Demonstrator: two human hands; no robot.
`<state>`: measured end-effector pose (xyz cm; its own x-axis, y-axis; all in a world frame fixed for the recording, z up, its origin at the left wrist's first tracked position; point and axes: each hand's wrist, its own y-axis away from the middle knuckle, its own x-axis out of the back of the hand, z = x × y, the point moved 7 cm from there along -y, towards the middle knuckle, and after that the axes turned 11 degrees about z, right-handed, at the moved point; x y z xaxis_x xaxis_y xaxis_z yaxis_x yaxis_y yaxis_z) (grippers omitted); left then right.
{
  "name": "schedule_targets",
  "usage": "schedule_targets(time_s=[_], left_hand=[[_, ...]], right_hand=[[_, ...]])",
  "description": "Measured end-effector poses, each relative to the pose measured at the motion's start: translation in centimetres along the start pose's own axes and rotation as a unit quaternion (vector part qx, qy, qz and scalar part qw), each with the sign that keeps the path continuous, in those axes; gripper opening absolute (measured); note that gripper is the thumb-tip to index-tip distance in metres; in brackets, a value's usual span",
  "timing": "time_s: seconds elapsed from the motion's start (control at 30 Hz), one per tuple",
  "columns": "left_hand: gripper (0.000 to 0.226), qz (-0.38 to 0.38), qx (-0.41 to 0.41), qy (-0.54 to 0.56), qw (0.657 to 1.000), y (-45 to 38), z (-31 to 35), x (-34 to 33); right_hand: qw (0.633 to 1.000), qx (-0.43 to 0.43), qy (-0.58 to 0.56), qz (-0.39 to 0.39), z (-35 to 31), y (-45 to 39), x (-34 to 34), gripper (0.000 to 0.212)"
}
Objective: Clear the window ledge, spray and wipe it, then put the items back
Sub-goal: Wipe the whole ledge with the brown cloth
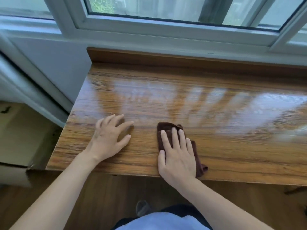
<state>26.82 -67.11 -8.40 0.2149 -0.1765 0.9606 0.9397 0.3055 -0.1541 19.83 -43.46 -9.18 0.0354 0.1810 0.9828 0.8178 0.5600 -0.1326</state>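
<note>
Pressing a folded brown cloth [179, 143] flat on the wooden window ledge [232, 146] near its front edge: right hand [177, 156], fingers straight, slightly apart. Left hand [108, 140] rests beside it, fingers spread, palm down on bare wood.

right hand [178, 156] flat on cloth [167, 128], wooden ledge [232, 146]

A single head-worn wide-angle camera looks forward and steeply down from close above the glossy brown wood-grain window ledge [199, 105], which fills the middle of the view. The white-framed window [166, 25] runs along the far edge, bowed by the lens. The wooden floor [99, 196] lies nearest, directly below.
</note>
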Motion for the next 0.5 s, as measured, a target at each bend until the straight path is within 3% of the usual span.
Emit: schedule_targets(time_s=[0.1, 0.23, 0.33, 0.4, 0.5], left_hand=[[0.062, -0.014, 0.024, 0.010, 1.000, 0.5, -1.1, -0.1], [0.063, 0.001, 0.039, -0.015, 0.999, 1.2, -3.8, 1.3], [0.061, 0.008, 0.067, -0.034, 0.997, 2.4, -6.7, 2.7], [0.055, 0.026, 0.092, -0.025, 0.995, 3.2, -8.3, 3.8], [0.043, 0.071, 0.132, -0.014, 0.989, 4.1, -10.4, 5.5]], right_hand=[[0.999, 0.037, -0.015, -0.012, -4.2, -0.5, -1.0, 0.066], [0.997, 0.074, 0.002, -0.022, -2.1, -1.4, -0.9, 0.069], [0.999, 0.027, 0.027, -0.016, -1.4, -2.2, -1.0, 0.070], [1.000, 0.002, 0.026, -0.004, -4.0, -2.4, -1.4, 0.070], [0.998, 0.044, -0.034, -0.002, -12.1, -2.5, -2.3, 0.069]])
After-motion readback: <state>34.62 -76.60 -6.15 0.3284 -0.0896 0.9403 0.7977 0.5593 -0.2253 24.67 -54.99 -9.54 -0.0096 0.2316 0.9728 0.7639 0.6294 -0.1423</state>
